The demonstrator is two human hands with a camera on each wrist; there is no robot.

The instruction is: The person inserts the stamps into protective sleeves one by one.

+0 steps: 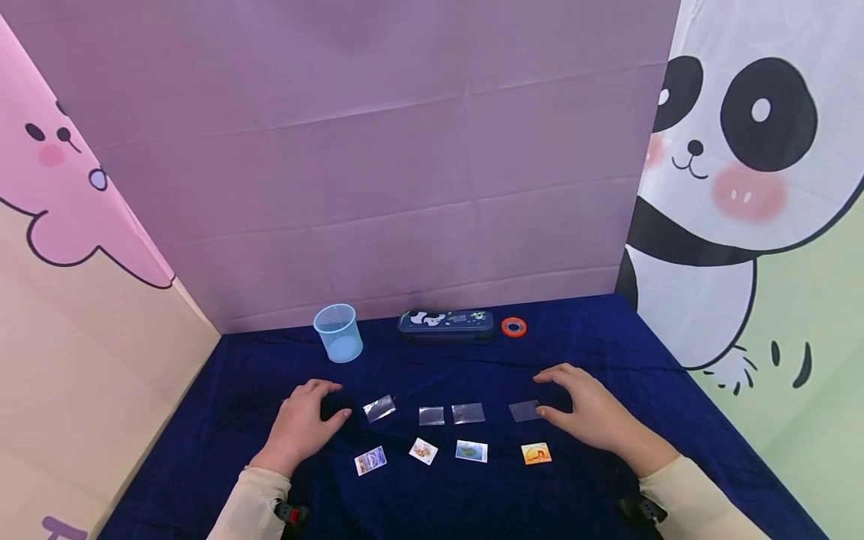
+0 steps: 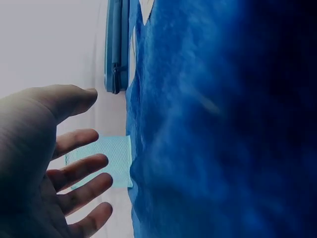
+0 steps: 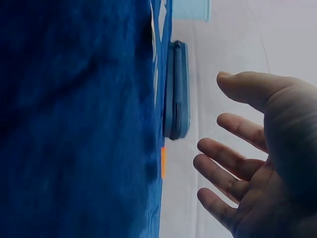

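My left hand (image 1: 304,424) is at the left, thumb and fingers apart, with nothing in it. Closest to it lie a small clear plastic sleeve (image 1: 379,409) and a small purple-blue picture card (image 1: 370,460). On the other side, my right hand (image 1: 594,412) is likewise spread, its thumb overlapping a clear sleeve (image 1: 524,410) in the head view. An orange picture card (image 1: 536,453) lies just below that thumb. Two more sleeves (image 1: 431,415) (image 1: 468,413) are between the hands, above a diamond-turned card (image 1: 423,451) and a green-blue card (image 1: 471,451).
Along the back of the dark blue cloth (image 1: 432,502) stand a light blue mesh cup (image 1: 339,334), a navy panda pencil case (image 1: 446,322) and an orange-red tape roll (image 1: 514,327). A mauve curtain (image 1: 405,187) rises behind them, with cartoon-printed cloths on both sides.
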